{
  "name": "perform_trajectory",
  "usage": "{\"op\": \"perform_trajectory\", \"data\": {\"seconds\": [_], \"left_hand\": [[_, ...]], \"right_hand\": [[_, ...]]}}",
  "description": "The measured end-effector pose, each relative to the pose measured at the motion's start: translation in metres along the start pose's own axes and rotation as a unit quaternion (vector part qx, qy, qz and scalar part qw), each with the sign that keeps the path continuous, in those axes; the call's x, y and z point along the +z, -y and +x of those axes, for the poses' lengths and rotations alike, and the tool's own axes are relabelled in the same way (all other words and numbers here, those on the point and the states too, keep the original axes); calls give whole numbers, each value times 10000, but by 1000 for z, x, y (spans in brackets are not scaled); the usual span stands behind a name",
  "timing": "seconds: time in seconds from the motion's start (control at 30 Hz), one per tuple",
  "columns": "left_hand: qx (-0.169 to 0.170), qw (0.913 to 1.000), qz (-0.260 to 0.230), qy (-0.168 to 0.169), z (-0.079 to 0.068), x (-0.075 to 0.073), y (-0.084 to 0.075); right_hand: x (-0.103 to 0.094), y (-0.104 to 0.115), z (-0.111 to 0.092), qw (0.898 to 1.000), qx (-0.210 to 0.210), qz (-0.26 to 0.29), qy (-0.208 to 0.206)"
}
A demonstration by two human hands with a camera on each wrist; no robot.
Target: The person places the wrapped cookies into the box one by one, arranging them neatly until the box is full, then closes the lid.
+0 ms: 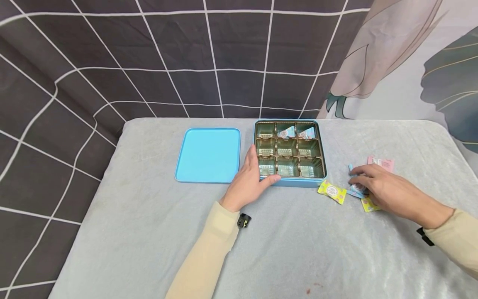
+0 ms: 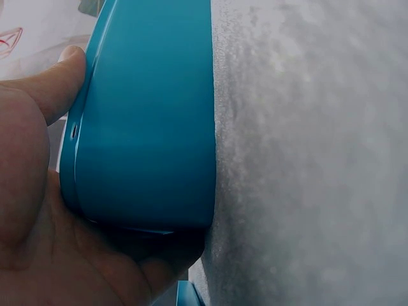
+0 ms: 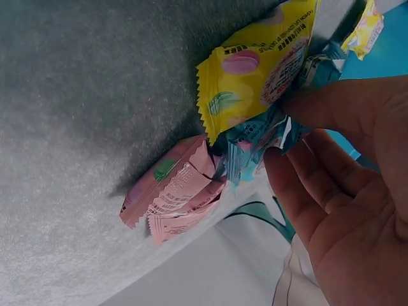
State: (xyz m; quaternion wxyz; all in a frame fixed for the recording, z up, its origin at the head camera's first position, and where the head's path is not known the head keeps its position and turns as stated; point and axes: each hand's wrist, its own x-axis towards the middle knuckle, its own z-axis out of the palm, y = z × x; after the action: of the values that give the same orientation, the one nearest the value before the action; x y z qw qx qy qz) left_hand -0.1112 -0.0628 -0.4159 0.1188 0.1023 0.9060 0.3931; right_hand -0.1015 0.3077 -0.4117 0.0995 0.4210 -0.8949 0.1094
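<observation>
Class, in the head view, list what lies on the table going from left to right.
Flat light-blue tin lid → left hand → blue tin box with gold nine-cell tray → yellow sweet wrapper → right hand.
</observation>
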Motion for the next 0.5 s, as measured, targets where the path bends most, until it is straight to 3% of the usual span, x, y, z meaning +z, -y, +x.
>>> {"op": "perform_trajectory", "data": {"seconds": [0.5], "left_hand": [[65, 9999, 88, -23, 0, 0, 0]], "right_hand": [[2, -2, 1, 9997, -163, 94, -178]]}}
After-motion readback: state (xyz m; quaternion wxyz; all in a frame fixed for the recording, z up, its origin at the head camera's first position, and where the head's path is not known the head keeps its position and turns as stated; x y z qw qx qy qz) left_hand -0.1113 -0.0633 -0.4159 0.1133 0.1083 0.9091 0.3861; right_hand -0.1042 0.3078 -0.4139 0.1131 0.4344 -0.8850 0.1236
